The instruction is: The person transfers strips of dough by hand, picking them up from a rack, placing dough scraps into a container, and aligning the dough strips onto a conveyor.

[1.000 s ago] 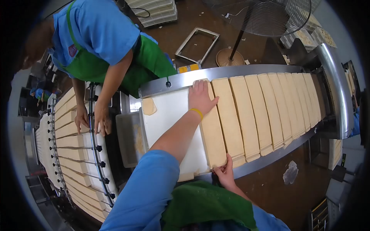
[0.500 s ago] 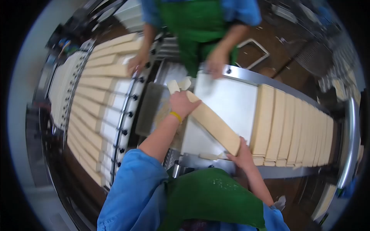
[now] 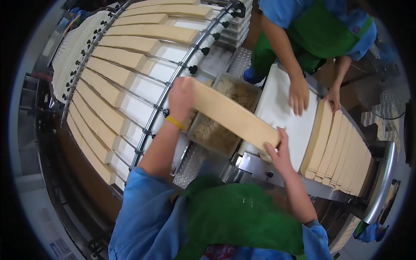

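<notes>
A long, flat, cream-coloured slab [image 3: 234, 115], dough-like in look, is held up slantwise between my two hands. My left hand [image 3: 180, 99], slightly blurred, is closed around its upper left end, close to the metal rail of the left conveyor. At the lower right end, my right hand [image 3: 281, 154] grips the slab with the thumb on top. Beneath it are plastic tubs of pale broken scraps [image 3: 214, 134]. To the right of the slab lies a white belt surface [image 3: 279, 106], where a row of similar slabs [image 3: 336, 149] stands packed side by side.
The left conveyor carries slabs [image 3: 115, 58] in lanes between thin metal rods, with a knobbed rail [image 3: 175, 73] along its near edge. Across the belt, a co-worker in a green apron [image 3: 318, 32] has one hand [image 3: 299, 95] over the belt and another [image 3: 333, 99] at the packed slabs.
My view has turned left. Both hands have carried the slab off the white surface toward the left conveyor, over the scrap tubs. One of the co-worker's hands has moved to the packed slabs.
</notes>
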A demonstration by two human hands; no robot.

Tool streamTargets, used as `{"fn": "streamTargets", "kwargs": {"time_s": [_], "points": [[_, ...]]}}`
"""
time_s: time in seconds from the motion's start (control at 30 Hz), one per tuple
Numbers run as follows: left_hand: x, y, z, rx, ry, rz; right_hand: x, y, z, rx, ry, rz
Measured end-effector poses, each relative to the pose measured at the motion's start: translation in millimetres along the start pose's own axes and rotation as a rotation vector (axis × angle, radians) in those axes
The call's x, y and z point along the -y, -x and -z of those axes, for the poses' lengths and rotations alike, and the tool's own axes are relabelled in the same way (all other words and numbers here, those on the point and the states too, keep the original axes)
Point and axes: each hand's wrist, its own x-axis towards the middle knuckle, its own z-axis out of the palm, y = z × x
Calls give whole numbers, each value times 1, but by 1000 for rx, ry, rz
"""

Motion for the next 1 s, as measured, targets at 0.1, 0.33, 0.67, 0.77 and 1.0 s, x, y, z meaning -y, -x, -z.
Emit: {"fn": "streamTargets", "kwargs": {"time_s": [0.1,0.33,0.67,0.77,1.0], "points": [[55,-29,42,-73,17,98,37,-14,-58,81,-122,29],[195,-119,95,53,-348,168,134,-73,-167,41,84,236],[131,-52,121,274,-260,-336,147,-105,-271,16,275,231],[117,-27,114,228,-178,-338,136,-107,-263,14,287,196],[116,-19,125,61,121,-210,131,-85,-281,-106,175,250]]}}
